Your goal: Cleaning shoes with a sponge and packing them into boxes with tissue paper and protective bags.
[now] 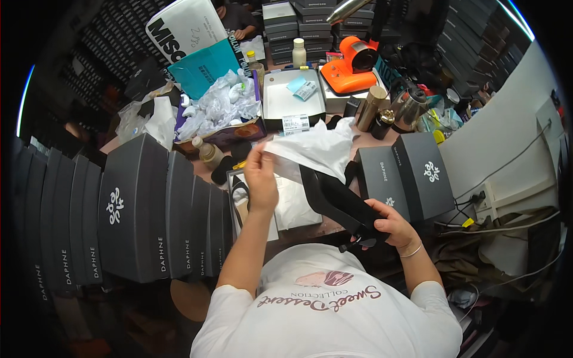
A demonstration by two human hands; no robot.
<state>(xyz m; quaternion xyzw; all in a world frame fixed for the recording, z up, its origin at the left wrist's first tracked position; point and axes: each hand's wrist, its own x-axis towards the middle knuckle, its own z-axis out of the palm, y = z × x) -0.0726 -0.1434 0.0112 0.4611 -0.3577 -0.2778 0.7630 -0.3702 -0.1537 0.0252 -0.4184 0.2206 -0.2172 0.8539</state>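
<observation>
My right hand [395,228] is closed around one end of a black shoe [334,200], which is tilted above the table. A sheet of white tissue paper [316,145] covers the shoe's far end. The paper's left corner is pinched between the fingers of my left hand [261,184]. Beneath my hands lies an open shoebox [231,222] with white paper [292,206] in it. Along its left side a black shoe with a pale lining [240,200] shows, partly hidden by my left hand.
Dark grey shoeboxes [134,209] stand in a row on the left, and more [425,179] on the right. Behind are a carton of crumpled tissue [218,98], a shallow white tray [277,98], an orange device [349,68] and several bottles [209,153]. Cables hang at the right.
</observation>
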